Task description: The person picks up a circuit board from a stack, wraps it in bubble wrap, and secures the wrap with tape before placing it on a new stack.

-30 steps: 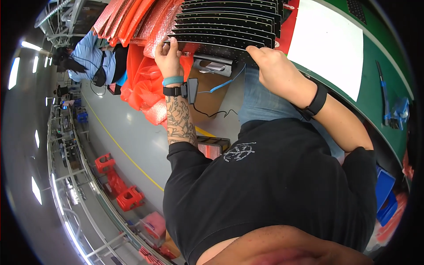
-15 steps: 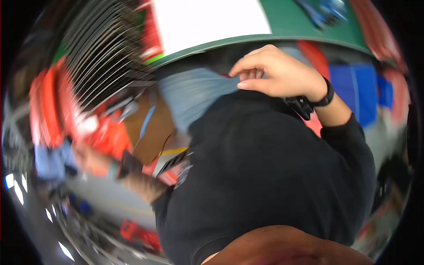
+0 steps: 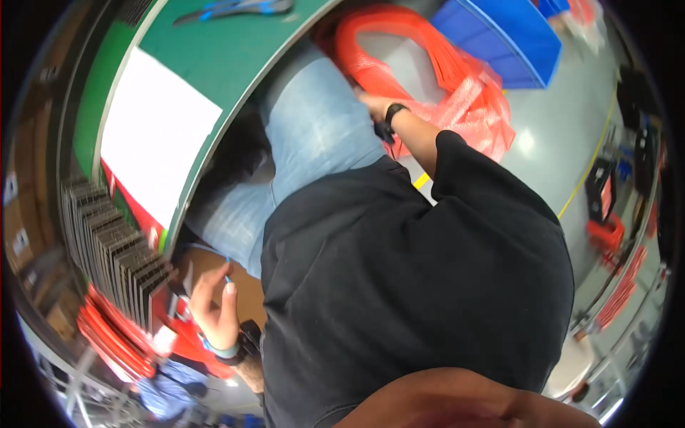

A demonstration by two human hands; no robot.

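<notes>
My left hand (image 3: 216, 314) is low at the left, beside the bench end. Its thumb and forefinger pinch a thin blue strip (image 3: 228, 277) over a brown cardboard surface (image 3: 247, 299). On the other side, my right hand (image 3: 372, 105) is beside my thigh, at the edge of a large bundle of translucent red bubble wrap (image 3: 474, 107). Motion blurs that hand and its fingers are partly hidden, so whether it grips the wrap does not show.
A green-topped bench (image 3: 182, 68) bears a white sheet (image 3: 160, 135) and blue-handled pliers (image 3: 235, 8). A rack of thin dark plates (image 3: 118, 253) borders its near end, with red wrapped bundles (image 3: 118, 335) below. Beyond the bubble wrap stands a blue bin (image 3: 499, 39).
My body and view have turned to the right. My right hand has gone from in front of my waist down to the red bubble wrap. The left now pinches the blue strip.
</notes>
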